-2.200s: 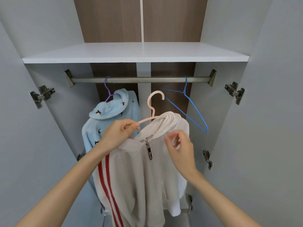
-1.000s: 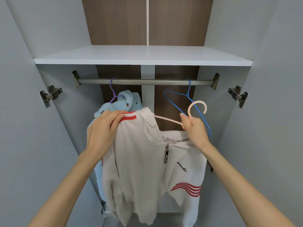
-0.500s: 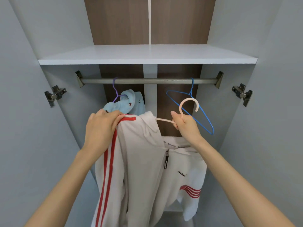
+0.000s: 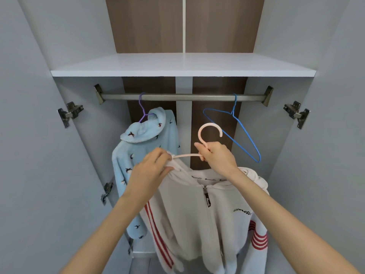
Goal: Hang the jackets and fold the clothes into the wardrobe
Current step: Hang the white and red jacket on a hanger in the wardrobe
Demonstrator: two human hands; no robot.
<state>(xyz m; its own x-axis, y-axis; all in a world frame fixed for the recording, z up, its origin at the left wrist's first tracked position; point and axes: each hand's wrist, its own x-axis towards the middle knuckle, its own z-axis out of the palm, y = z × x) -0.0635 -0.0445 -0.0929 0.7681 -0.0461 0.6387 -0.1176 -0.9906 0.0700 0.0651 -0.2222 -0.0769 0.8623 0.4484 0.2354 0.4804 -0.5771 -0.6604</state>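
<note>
Gripping the neck of the pale pink plastic hanger [image 4: 209, 129], the right hand [image 4: 219, 159] holds the white red-striped fleece jacket [image 4: 197, 216] at frame centre. The left hand [image 4: 151, 172] pinches its shoulder. Judged light, limp, slip-prone: lift by the hanger.

The right hand [image 4: 217, 157] grips the neck of a pink hanger [image 4: 209, 133], and the left hand [image 4: 152, 167] pinches the shoulder of a white jacket [image 4: 197, 214] with red stripes — one hanger arm pokes out between the hands. Behind, on the rail [image 4: 183, 97], hang a blue fluffy jacket [image 4: 142, 151] on a purple hanger [image 4: 142, 107] and a bare blue hanger [image 4: 237, 133].
</note>
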